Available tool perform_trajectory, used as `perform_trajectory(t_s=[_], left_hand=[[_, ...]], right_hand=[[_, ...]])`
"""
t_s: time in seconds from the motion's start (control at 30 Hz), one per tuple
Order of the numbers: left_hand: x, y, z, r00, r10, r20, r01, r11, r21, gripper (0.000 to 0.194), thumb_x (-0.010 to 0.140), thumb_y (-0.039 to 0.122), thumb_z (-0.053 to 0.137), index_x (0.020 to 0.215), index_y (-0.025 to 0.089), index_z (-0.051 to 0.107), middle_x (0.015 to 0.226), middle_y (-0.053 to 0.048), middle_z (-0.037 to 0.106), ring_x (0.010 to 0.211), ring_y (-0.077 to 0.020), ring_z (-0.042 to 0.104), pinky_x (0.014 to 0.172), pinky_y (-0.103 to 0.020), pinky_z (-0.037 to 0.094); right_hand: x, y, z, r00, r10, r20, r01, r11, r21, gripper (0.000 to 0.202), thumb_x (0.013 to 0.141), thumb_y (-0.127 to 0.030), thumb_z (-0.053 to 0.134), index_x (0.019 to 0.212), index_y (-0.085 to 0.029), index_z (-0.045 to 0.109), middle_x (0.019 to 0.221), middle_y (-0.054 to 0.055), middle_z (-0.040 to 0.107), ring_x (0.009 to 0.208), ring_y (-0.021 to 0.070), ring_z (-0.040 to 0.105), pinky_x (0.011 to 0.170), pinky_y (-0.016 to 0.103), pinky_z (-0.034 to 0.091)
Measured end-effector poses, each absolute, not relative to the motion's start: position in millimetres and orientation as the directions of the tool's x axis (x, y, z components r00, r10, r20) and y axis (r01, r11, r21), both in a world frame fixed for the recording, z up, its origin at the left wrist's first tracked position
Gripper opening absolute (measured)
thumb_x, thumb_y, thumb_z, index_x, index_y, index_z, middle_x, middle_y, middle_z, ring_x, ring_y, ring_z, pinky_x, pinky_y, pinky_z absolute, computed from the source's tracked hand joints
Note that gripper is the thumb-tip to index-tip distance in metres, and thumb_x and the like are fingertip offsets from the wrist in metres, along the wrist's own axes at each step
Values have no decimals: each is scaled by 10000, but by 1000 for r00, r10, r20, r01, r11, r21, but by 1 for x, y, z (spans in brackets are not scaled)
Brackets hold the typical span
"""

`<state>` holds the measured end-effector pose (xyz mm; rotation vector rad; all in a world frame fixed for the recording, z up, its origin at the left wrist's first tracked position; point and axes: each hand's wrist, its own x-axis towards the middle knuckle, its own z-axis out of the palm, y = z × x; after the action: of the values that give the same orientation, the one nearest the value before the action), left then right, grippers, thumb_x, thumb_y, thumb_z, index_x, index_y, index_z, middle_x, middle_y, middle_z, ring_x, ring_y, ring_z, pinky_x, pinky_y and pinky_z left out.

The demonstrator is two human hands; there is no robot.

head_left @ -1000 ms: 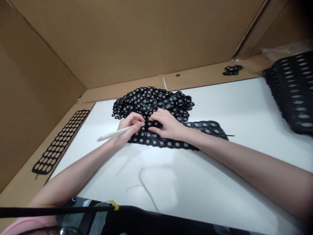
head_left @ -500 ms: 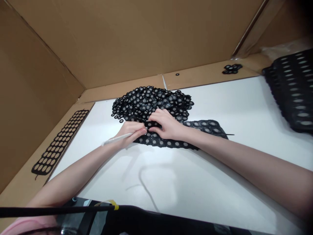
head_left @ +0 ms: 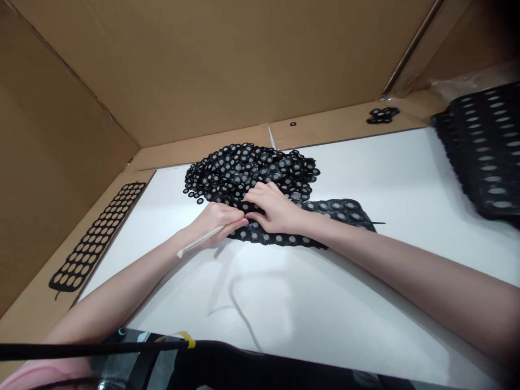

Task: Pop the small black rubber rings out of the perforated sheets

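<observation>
Holding stick (head_left: 201,240), left hand (head_left: 223,219) closed | my right hand (head_left: 275,210) half-curled on sheet (head_left: 279,238), likely steadying it | right-hand pinch unclear

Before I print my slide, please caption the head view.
Left hand holding a white pen-like tool, right hand over a grey-dotted black sheet, near heaped round black pieces.

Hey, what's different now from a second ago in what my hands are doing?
Your left hand has moved right and slightly toward you, closer to the right hand. The white pen-like tool it holds moved along. No visible grab or release. The right hand stayed on the black sheet; the pile looks unchanged.
</observation>
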<state>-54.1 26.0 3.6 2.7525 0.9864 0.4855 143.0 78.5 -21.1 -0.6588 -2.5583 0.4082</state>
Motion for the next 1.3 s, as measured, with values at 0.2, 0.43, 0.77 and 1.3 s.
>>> perform_trajectory(t_s=[0.2,0.43,0.77,1.3], left_hand=[[-56,25,3,703,679,210,584,-720,374,438,1007,312,307,602,163,379,553,26,425,529,-96,400,581,-252,320],[-58,26,-1,728,665,166,582,-728,361,468,1011,345,283,593,160,386,545,25,440,522,-95,394,616,-268,324],[-64,22,2,588,789,176,571,-560,600,527,997,448,302,613,147,501,590,13,514,572,-96,451,605,-242,351],[-58,7,-3,505,760,408,425,-631,649,526,968,504,355,665,136,578,619,-16,585,530,-85,478,531,-207,372]], right_hand=[[143,77,-19,-780,521,347,387,837,-387,59,838,-206,531,800,-171,504,837,70,596,866,220,462,750,338,296],[142,78,-21,-780,513,359,372,841,-392,43,839,-202,529,815,-175,504,842,67,598,869,220,462,753,339,293],[144,77,-13,-773,567,286,412,791,-453,290,772,-396,672,903,-155,578,867,80,610,892,246,491,794,361,303],[141,71,7,-749,638,178,429,672,-603,369,645,-314,787,900,-189,551,830,-11,650,772,193,609,769,307,359]])
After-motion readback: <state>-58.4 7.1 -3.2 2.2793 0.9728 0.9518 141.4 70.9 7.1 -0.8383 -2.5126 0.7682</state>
